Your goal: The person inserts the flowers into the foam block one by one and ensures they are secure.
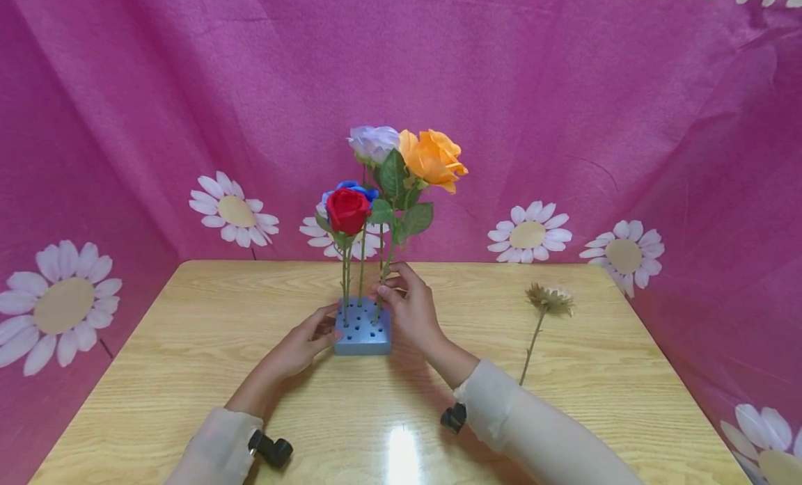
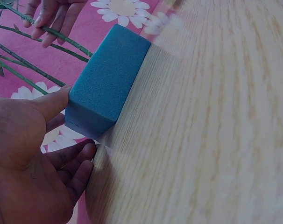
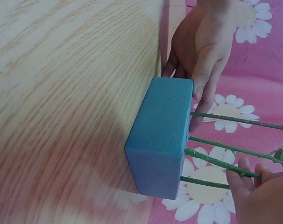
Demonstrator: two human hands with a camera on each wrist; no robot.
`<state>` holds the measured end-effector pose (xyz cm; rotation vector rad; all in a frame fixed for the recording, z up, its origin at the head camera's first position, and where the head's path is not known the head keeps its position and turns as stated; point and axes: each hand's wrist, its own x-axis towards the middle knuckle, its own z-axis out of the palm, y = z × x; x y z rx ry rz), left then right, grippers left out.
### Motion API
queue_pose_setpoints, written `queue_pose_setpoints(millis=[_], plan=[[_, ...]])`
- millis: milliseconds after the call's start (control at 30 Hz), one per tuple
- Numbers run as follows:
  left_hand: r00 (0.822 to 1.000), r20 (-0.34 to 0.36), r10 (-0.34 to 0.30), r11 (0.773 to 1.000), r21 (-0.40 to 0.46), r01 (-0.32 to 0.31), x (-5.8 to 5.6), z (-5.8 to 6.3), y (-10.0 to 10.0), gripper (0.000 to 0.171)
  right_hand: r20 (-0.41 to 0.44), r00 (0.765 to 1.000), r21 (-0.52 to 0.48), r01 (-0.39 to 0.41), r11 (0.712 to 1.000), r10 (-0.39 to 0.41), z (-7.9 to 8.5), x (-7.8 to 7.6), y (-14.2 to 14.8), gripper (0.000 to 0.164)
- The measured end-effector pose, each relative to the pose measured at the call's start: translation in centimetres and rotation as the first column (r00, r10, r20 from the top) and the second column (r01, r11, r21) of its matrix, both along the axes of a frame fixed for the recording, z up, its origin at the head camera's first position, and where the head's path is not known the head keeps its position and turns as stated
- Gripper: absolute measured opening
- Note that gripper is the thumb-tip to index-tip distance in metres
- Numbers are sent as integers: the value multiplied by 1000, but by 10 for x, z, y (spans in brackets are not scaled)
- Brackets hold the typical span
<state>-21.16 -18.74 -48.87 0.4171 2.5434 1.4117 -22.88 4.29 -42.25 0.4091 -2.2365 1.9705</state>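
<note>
A blue foam block (image 1: 363, 347) with holes in its top stands on the table, several flower stems upright in it. My left hand (image 1: 301, 346) holds the block's left side, the thumb at its top edge in the left wrist view (image 2: 53, 105). With thumb and fingers, my right hand (image 1: 413, 314) pinches the green stem of an orange rose (image 1: 432, 158) low down, just above the block; that stem meets the block's top at the right. A red rose (image 1: 348, 211) stands at the left, partly hiding a blue flower (image 1: 371, 192). Behind them rises a pale lilac flower (image 1: 374, 142).
A beige flower (image 1: 550, 298) with a long stem lies on the wooden table (image 1: 156, 374) at the right, its lower end hidden by my right sleeve. A pink cloth (image 1: 282, 74) printed with white daisies hangs behind the table and at both sides.
</note>
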Motion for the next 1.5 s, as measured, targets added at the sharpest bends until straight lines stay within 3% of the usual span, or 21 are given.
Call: queue_pose_setpoints(millis=[1500], plan=[[1000, -22, -8, 1000, 7, 8, -1, -2, -1, 61, 0, 1000, 20, 4, 1000, -4, -10, -5, -8, 21]])
